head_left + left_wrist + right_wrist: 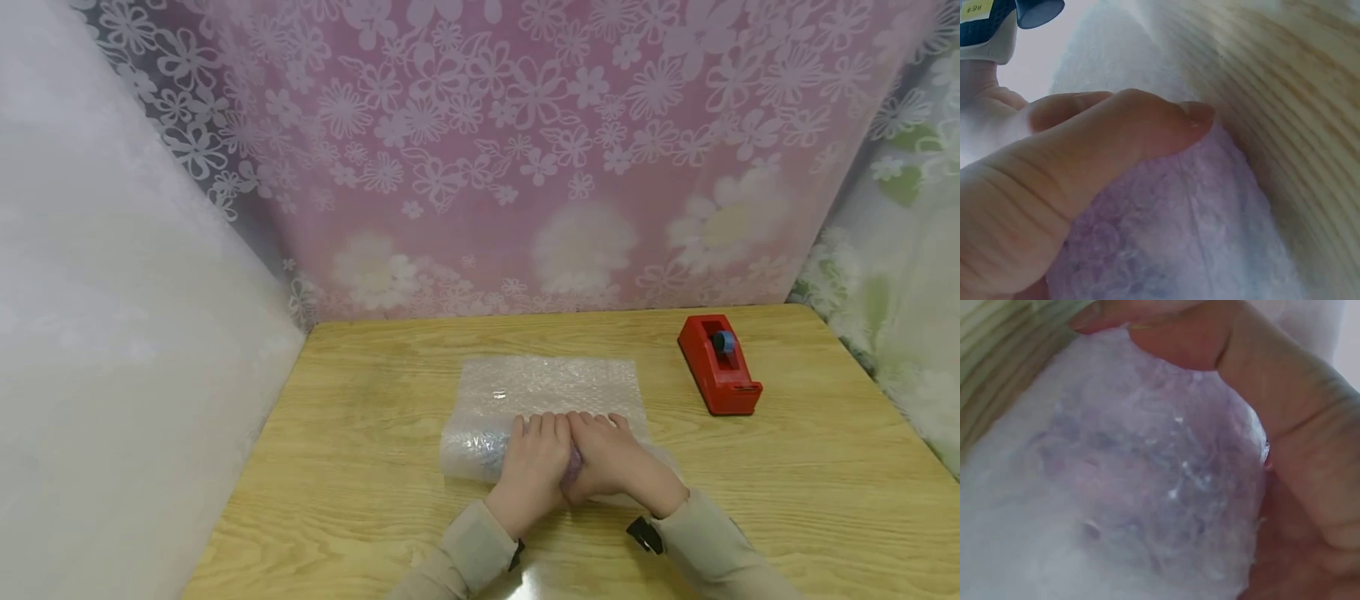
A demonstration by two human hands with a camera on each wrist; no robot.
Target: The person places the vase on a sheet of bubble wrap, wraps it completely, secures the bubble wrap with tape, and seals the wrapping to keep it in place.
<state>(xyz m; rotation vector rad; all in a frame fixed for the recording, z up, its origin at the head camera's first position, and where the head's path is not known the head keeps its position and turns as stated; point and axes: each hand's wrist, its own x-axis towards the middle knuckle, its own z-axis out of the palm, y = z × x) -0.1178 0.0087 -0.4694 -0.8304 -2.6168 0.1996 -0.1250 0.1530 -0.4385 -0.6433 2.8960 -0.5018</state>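
Wooden table (360, 450); a bubble-wrap sheet (551, 385), lower centre, partly rolled round something purplish (574, 467), too blurred to identify. The left hand (534, 467) and right hand (617, 458) each grip the roll (471, 450), seemingly for tightness. Red tape dispenser (718, 367), right, apart.

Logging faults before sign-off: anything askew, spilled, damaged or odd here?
Nothing stands out. The left grip and right grip hold the roll, its wrap spread out behind; I see no tear or spill, though the grips hide part. The dispenser stands upright.
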